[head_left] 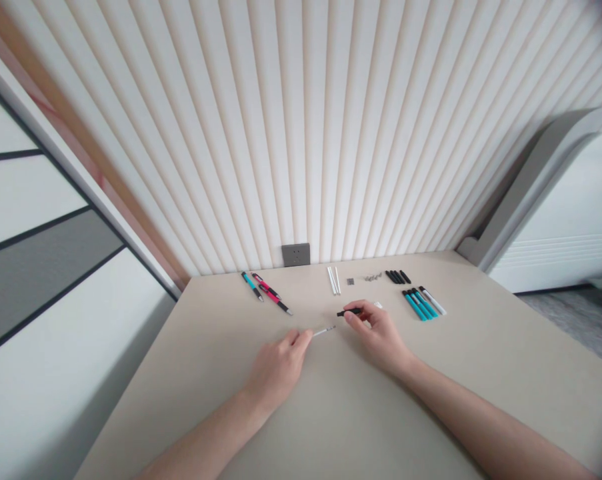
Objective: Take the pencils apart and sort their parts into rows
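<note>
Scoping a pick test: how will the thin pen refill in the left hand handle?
The thin refill in the left hand looks light and fairly stiff, though so slender it may flex slightly. Its narrow, round-looking shaft would probably roll on the smooth tabletop and could slip from a loose pinch.

1. No word, brand or number can be read anywhere in this view.
2. The pink pen [271, 293] and the teal pens [418, 305] on the counter [481, 353] show no legible print.
3. The thin refill [323, 331] in the left hand [278, 368] and the black pen part [349, 312] in the right hand [378, 337] are too small to read.
4. The wall socket [295, 255] shows only its pin holes.
</note>
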The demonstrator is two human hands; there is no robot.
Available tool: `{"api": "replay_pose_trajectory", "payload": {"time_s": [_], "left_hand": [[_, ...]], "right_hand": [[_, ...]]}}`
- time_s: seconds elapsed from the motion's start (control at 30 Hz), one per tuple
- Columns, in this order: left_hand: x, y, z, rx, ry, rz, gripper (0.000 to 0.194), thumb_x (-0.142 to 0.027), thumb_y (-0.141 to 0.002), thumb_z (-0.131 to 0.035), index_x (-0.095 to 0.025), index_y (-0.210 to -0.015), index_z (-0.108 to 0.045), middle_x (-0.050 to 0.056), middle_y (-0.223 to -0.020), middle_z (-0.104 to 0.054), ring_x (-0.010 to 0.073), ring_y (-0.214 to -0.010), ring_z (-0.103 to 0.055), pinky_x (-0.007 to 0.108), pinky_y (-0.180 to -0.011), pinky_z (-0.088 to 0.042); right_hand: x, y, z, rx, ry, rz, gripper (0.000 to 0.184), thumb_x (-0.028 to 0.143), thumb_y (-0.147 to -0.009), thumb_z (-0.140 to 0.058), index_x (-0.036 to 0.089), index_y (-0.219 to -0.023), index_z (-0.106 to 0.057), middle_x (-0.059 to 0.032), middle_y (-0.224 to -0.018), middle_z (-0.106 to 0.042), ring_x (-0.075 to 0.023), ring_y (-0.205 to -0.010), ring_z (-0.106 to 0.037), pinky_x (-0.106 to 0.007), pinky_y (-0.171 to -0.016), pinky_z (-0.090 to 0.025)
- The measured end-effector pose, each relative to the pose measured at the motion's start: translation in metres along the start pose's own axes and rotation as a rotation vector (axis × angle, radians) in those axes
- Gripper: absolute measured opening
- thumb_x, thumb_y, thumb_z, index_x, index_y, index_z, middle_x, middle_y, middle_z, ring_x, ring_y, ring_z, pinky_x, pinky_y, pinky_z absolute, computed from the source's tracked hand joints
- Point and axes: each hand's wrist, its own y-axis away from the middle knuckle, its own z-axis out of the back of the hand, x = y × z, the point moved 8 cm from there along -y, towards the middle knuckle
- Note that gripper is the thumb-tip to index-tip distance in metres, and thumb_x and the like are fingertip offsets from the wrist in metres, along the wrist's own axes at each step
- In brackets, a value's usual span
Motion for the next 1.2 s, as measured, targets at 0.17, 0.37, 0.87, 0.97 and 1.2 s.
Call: {"api": "replay_pose_trajectory", "payload": {"time_s": [0.17, 0.37, 0.87, 0.97, 1.2], "left_hand": [[0.001, 0.000, -0.001, -0.003, 0.006, 0.004, 0.022, -0.024, -0.104, -0.034, -0.025, -0.106, -0.056, 0.001, -0.086, -0.067, 0.0172, -0.066, -0.067, 0.027, -0.050, -0.035], [-0.001, 0.000, 0.000, -0.019, 0.029, -0.031, 0.024, -0.024, -0.104, -0.032, -0.024, -0.104, -0.056, 0.001, -0.085, -0.067, 0.0165, -0.066, -0.066, 0.027, -0.050, -0.034], [-0.003, -0.001, 0.000, -0.013, 0.020, -0.055, 0.025, -0.026, -0.105, -0.032, -0.024, -0.105, -0.057, 0.000, -0.085, -0.067, 0.0167, -0.066, -0.066, 0.027, -0.051, -0.035], [-0.003, -0.001, 0.000, -0.011, 0.021, -0.050, 0.026, -0.026, -0.105, -0.031, -0.024, -0.104, -0.057, 0.000, -0.084, -0.066, 0.0167, -0.065, -0.066, 0.027, -0.051, -0.035], [-0.003, -0.001, -0.001, -0.012, 0.028, -0.051, 0.027, -0.025, -0.104, -0.032, -0.024, -0.101, -0.059, 0.001, -0.083, -0.066, 0.0164, -0.063, -0.065, 0.026, -0.050, -0.037]], "right_hand": [[0.003, 0.002, 0.001, -0.014, 0.132, 0.051, 0.025, 0.039, -0.091, -0.053, 0.021, -0.101, -0.069, -0.0050, -0.095, -0.071, -0.0187, -0.077, -0.059, -0.032, -0.074, -0.048], [0.019, -0.006, 0.012, -0.034, 0.419, 0.340, 0.025, 0.028, -0.095, -0.047, 0.022, -0.109, -0.067, -0.0074, -0.100, -0.070, -0.0230, -0.095, -0.061, -0.036, -0.087, -0.046], [-0.105, -0.059, 0.188, -0.450, 1.008, -0.254, 0.040, 0.029, -0.093, -0.040, 0.020, -0.118, -0.069, -0.0112, -0.111, -0.072, -0.0273, -0.101, -0.063, -0.035, -0.079, -0.042], [-0.110, -0.061, 0.183, -0.413, 1.027, -0.327, 0.040, 0.030, -0.093, -0.043, 0.022, -0.124, -0.065, -0.0108, -0.111, -0.072, -0.0278, -0.106, -0.062, -0.037, -0.083, -0.041], [-0.113, -0.065, 0.175, -0.359, 1.036, -0.355, 0.038, 0.033, -0.093, -0.044, 0.023, -0.121, -0.069, -0.0144, -0.108, -0.072, -0.0295, -0.107, -0.061, -0.042, -0.089, -0.038]]}}
